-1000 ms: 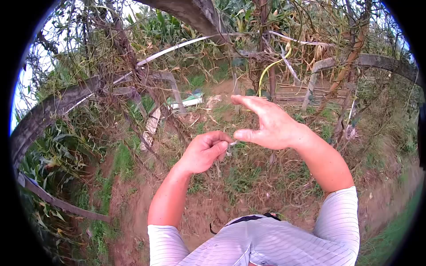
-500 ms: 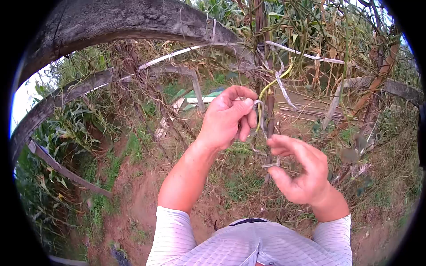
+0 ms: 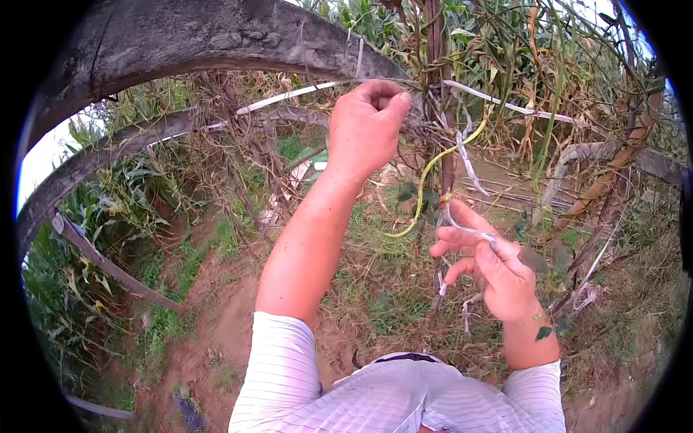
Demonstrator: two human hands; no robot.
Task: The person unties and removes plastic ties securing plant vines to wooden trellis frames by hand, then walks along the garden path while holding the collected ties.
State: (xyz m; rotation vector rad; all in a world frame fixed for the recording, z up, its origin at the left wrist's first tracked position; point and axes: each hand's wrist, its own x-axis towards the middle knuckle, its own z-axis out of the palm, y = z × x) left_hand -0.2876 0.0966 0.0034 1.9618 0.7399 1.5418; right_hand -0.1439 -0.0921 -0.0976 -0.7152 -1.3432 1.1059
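My left hand (image 3: 367, 130) is raised beside the upright stem, just under the thick wooden beam (image 3: 238, 36). Its fingers are curled together, and what lies between them is too small to make out. Lower down on the right, my right hand (image 3: 494, 267) has its thumb and fingers closed on a pale strip (image 3: 473, 232) that loops around its fingertips. Between the hands hangs a yellow-green vine (image 3: 430, 167). Another pale strip (image 3: 469, 160) dangles from the stem, next to a long white band (image 3: 505, 107).
Curved wooden bars (image 3: 108, 148) cross the left side, and another frame piece (image 3: 577, 155) stands at the right. Tangled dry vines, corn plants (image 3: 133, 195) and thin poles on the soil surround the hands. A tangle of pale string (image 3: 586, 296) hangs at the right.
My left hand has moved up toward the beam, away from the pale strip. My right hand has closed on a pale strip. The yellow-green vine's lower end now curves out to the left.
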